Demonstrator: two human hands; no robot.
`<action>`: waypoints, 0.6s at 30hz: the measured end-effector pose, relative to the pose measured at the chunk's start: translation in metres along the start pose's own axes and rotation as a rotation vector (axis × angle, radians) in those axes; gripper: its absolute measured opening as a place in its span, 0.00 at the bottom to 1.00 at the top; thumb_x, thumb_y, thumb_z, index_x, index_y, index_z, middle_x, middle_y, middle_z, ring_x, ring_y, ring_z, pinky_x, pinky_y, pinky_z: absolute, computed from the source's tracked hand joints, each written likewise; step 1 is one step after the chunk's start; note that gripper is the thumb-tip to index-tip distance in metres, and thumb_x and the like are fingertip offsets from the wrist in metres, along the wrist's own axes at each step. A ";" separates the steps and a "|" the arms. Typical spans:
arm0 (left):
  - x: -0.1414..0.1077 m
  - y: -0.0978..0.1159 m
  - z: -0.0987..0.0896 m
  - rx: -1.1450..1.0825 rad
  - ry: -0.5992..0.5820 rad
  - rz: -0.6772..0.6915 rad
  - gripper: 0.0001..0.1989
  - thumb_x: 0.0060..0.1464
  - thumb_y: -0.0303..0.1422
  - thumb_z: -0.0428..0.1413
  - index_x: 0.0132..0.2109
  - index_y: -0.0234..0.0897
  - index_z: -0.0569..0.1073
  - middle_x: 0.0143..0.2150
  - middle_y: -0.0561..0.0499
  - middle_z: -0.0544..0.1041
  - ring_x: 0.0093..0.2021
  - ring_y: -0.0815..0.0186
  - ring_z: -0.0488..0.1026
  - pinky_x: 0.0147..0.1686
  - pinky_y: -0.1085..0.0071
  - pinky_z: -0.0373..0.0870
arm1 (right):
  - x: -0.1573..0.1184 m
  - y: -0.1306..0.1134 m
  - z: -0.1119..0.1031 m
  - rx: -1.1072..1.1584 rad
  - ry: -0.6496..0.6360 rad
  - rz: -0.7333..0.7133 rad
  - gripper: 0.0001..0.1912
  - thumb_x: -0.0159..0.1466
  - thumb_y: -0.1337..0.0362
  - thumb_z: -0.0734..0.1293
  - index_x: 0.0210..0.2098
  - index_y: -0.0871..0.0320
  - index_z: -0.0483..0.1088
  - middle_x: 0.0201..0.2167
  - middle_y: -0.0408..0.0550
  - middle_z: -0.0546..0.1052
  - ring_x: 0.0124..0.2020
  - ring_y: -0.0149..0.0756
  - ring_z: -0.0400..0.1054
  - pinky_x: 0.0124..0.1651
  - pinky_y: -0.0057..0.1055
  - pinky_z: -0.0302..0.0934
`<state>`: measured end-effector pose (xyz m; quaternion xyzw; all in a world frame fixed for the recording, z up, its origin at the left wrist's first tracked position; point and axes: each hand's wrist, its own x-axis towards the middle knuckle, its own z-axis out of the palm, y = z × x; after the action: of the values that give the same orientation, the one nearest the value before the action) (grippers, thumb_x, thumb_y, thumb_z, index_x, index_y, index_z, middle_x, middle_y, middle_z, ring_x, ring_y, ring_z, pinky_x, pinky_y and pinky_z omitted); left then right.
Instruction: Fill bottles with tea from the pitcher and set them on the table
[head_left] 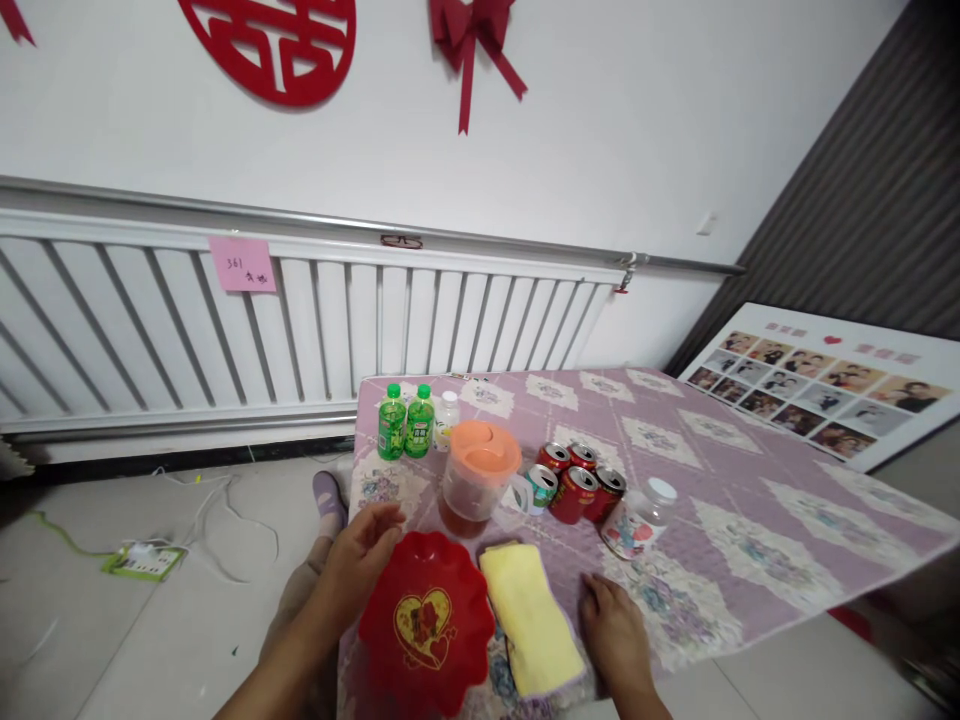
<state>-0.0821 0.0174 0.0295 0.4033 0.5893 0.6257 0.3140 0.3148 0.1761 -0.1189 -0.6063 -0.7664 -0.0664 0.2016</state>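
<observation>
My left hand (pixel 369 548) is at the upper left rim of a red scalloped plate (pixel 457 560) with a gold heart design; its fingers are loosely bent and hold nothing. Whether it touches the rim I cannot tell. To the right of the plate lies a folded yellow cloth (pixel 529 620). My right hand (pixel 615 630) rests on the tablecloth just right of that cloth, fingers relaxed and nothing held. Behind the plate stands a clear pitcher (pixel 459 490) with an orange lid and some reddish-brown liquid at the bottom.
Two green drink bottles (pixel 406 425) and a white-capped bottle (pixel 447 412) stand behind the pitcher. Right of it are several red cans (pixel 577 492), a teal can (pixel 541 488) and a tilted-looking jar (pixel 637 520). A radiator (pixel 315 320) lines the wall; a power strip (pixel 144 560) lies on the floor.
</observation>
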 end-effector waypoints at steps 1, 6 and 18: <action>0.012 0.006 0.003 0.029 -0.032 0.045 0.17 0.52 0.42 0.59 0.47 0.38 0.75 0.44 0.45 0.81 0.45 0.58 0.79 0.48 0.61 0.76 | 0.001 -0.003 0.000 0.000 0.006 0.014 0.23 0.66 0.63 0.55 0.47 0.65 0.78 0.47 0.61 0.79 0.49 0.49 0.72 0.56 0.41 0.62; 0.080 0.041 0.022 0.283 -0.096 0.286 0.16 0.55 0.37 0.55 0.50 0.42 0.74 0.46 0.47 0.81 0.44 0.56 0.78 0.46 0.59 0.75 | 0.002 -0.013 -0.004 0.017 0.027 0.050 0.23 0.67 0.60 0.54 0.47 0.63 0.77 0.46 0.60 0.79 0.47 0.49 0.71 0.54 0.43 0.62; 0.209 0.096 0.085 1.174 -0.263 0.653 0.14 0.60 0.27 0.56 0.54 0.36 0.73 0.54 0.43 0.77 0.57 0.51 0.71 0.59 0.54 0.64 | -0.002 -0.023 -0.017 0.047 -0.015 0.155 0.24 0.66 0.57 0.55 0.47 0.60 0.78 0.49 0.58 0.78 0.49 0.50 0.71 0.56 0.43 0.62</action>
<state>-0.0994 0.2299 0.1509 0.7364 0.6362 0.2108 -0.0924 0.2968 0.1621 -0.1012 -0.6594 -0.7200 -0.0284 0.2145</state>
